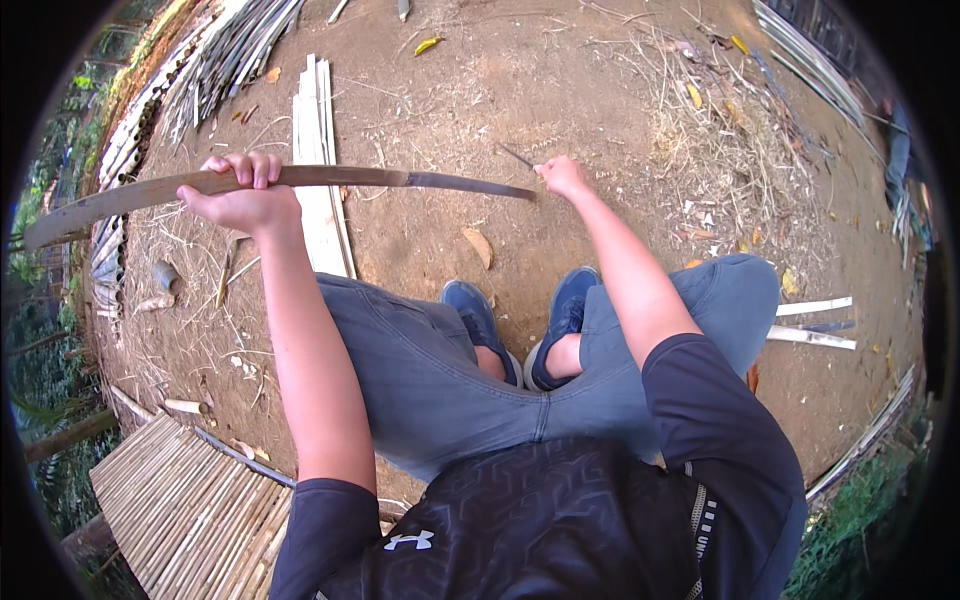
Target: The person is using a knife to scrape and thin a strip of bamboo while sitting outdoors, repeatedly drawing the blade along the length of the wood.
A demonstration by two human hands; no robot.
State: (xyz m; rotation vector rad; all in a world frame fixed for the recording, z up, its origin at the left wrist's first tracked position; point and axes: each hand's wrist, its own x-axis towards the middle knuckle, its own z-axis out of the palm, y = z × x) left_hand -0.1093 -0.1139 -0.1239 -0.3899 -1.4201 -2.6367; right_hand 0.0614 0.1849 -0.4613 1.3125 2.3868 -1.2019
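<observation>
My left hand [240,195] is closed round a long brown bamboo strip [350,177]. The strip runs from the far left across in front of me; its right part is darker, and its right end stops just short of my other hand. My right hand [563,178] is closed on a small knife, its handle hidden in my fingers. The thin dark blade [516,156] points up and left, apart from the strip. Pale split bamboo slats [320,215] lie on the ground behind the strip, partly covered by it.
Bundled bamboo strips [235,55] lie at the far left, and a slatted bamboo mat [185,505] at the near left. Dry shavings [735,140] are heaped on the dirt at the right. White slats [815,325] lie beside my right knee. My shoes [470,305] stand on the dirt.
</observation>
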